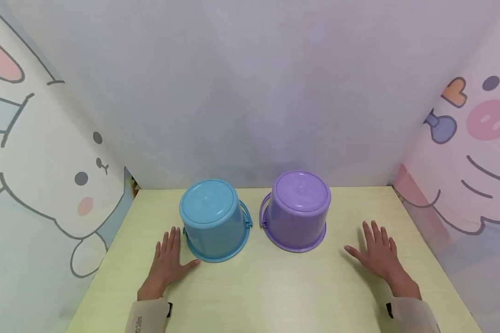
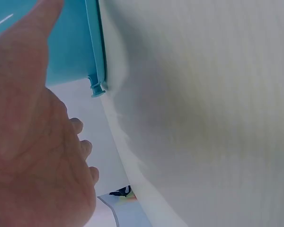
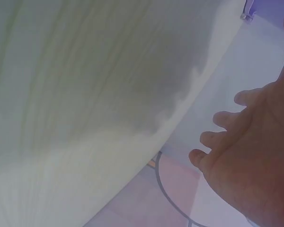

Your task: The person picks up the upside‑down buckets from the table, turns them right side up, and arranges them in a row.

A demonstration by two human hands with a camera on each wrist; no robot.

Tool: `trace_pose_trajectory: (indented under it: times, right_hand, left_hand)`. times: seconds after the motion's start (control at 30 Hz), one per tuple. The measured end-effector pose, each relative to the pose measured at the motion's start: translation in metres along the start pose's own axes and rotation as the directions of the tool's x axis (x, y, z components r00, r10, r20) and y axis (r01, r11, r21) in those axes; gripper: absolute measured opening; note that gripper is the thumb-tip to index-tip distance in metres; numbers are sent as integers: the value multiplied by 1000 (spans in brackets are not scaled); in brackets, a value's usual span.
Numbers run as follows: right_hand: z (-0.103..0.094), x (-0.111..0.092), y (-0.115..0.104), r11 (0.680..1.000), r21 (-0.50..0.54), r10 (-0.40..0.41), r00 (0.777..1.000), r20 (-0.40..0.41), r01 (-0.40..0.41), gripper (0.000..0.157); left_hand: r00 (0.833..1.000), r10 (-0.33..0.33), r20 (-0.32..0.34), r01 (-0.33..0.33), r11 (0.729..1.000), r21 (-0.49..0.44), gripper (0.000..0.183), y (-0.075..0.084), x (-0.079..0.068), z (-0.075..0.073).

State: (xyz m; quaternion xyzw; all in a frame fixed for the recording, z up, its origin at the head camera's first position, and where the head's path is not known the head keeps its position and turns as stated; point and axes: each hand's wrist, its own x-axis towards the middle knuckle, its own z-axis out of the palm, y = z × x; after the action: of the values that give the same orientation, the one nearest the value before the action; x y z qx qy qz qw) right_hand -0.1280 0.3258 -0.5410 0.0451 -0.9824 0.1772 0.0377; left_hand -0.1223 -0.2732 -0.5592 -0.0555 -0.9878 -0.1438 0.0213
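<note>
Two plastic buckets stand upside down side by side on the table, a blue bucket point(image 1: 214, 231) on the left and a purple bucket point(image 1: 297, 226) on the right. Each has its handle on the side that faces the other bucket. My left hand point(image 1: 166, 262) is just left of the blue bucket, fingers extended and thumb spread toward its rim; whether it touches I cannot tell. In the left wrist view the blue bucket point(image 2: 73, 47) shows beyond the thumb. My right hand point(image 1: 380, 255) hovers over the table right of the purple bucket, fingers spread, holding nothing.
The pale wood table point(image 1: 266, 296) ends at a plain light back wall point(image 1: 241, 92). A cartoon rabbit panel point(image 1: 46, 185) borders the left side, and a cartoon pig panel point(image 1: 475, 185) the right. What is under the buckets is hidden.
</note>
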Motion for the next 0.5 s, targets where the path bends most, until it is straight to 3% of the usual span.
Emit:
trace_pose_trajectory:
  times: [0.5]
  right_hand:
    - [4,-6,-15,998,34,-55,998,-10,55,95]
  left_hand:
    - [999,40,-12,-40,999,-25,108,17,-14,-9]
